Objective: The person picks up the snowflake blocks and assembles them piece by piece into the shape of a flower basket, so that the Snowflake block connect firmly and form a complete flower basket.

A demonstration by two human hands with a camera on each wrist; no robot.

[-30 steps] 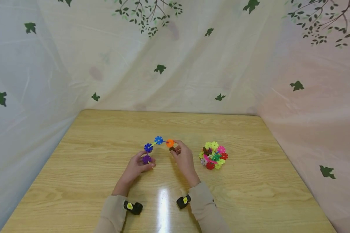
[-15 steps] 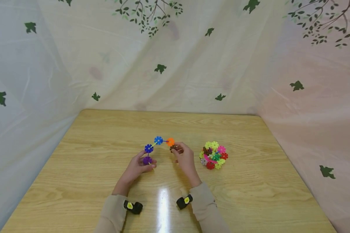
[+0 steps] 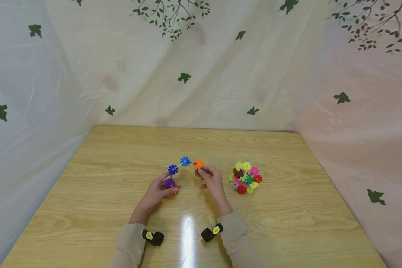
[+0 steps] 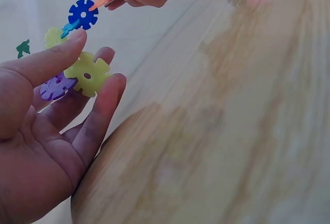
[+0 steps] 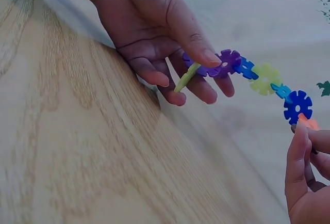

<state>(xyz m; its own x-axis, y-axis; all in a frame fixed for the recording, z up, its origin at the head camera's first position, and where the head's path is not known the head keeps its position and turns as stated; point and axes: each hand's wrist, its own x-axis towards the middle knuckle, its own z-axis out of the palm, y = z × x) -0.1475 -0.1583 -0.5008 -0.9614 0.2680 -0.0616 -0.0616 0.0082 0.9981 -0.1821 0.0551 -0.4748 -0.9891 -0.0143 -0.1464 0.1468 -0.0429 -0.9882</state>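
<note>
A chain of slotted plastic flower discs arches between the two hands above the table. Its left end, a purple disc joined to a yellow disc, is held between thumb and fingers of my left hand. From there it runs through a dark blue disc and a lighter blue disc, with edge-on discs between them, to an orange disc. Just below the orange one, my right hand pinches a brown disc, partly hidden by the fingers.
On the wooden table, right of the right hand, lies a pile of discs in yellow, red, pink, green and other colours. A pale patterned curtain hangs behind the table and at both sides.
The chain's upper part and orange end have shifted slightly right. My right fingers have changed their hold, and the brown disc has turned and is partly covered. The left hand has barely moved.
</note>
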